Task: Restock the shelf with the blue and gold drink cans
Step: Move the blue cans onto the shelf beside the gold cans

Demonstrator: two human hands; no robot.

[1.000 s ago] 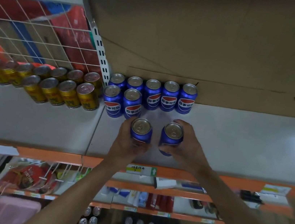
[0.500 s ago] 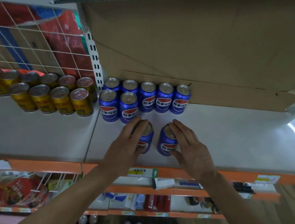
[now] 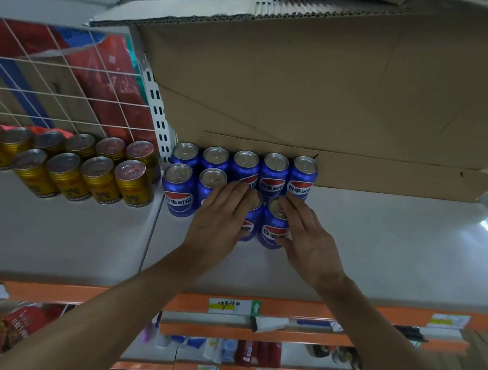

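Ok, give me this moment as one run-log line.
step: shelving | left hand: flat on left blue can | right hand: flat on right blue can | both cans: upright on shelf, before back row

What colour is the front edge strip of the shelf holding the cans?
Orange; the front edge strip shows best in the head view.

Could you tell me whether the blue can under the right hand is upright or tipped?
Upright: the blue can stands on the shelf, silver lid up, under the right hand.

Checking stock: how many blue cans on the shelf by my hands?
9 blue cans: five in back row, two front-left, one under left hand, one under right hand.
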